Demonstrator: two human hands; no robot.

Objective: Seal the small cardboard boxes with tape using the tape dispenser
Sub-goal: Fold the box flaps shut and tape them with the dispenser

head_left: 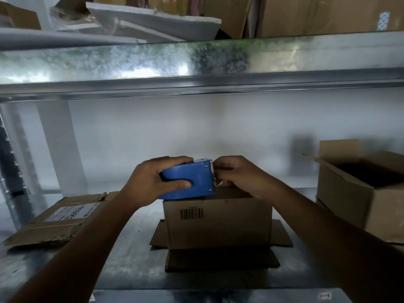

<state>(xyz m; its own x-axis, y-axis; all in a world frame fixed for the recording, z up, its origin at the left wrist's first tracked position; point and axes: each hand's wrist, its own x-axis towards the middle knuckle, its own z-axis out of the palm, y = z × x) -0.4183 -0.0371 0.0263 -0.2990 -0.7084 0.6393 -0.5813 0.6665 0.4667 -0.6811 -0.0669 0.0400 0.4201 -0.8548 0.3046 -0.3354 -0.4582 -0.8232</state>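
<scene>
barcode [191,213] on box [229,224]; l hand [153,182] grips dispenser [196,178]

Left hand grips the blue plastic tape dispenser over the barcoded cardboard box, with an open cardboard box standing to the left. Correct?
No: in the head view the open cardboard box stands to the right. The left hand does grip the blue plastic tape dispenser over the barcoded cardboard box.

The tape dispenser [188,181] was solid blue with small silver screws [206,165]. The small cardboard box [218,228] under it was plain brown, printed with a black barcode [191,213] of thin stripes. The flattened carton [43,228] on the left was the same brown, with a white label [72,212]. The shelf [196,60] above was silver-grey metal with a mottled sheen; the wall [196,127] behind was white.
</scene>
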